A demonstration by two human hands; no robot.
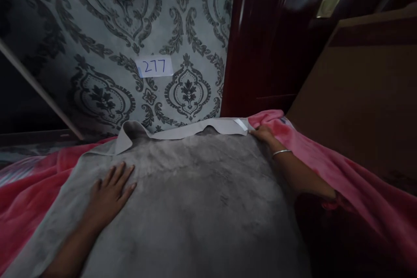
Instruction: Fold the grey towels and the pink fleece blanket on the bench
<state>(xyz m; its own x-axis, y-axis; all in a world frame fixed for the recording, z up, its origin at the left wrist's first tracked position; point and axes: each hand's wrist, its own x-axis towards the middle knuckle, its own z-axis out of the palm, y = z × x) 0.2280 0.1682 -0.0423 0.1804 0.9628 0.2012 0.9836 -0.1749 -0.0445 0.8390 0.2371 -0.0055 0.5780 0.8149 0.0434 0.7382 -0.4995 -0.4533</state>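
Blanket (195, 200), gray plush, fills the view around 6 o'clock, spread over red-pink cloth (48, 186). Visible length runs 6 to 12; near end out of frame. Far edge faces damask wallpaper (187, 91). Pile smooth, faintly creased. Flat pale trim (176, 132) runs 9 to 3, looped upright at 9; small white strip (241, 124) near 3. Left hand (112, 189) at 8: palm down, fingers spread, grasping nothing. Right hand (263, 134) at 3: forearm from 4, fingers pinching trim's corner.
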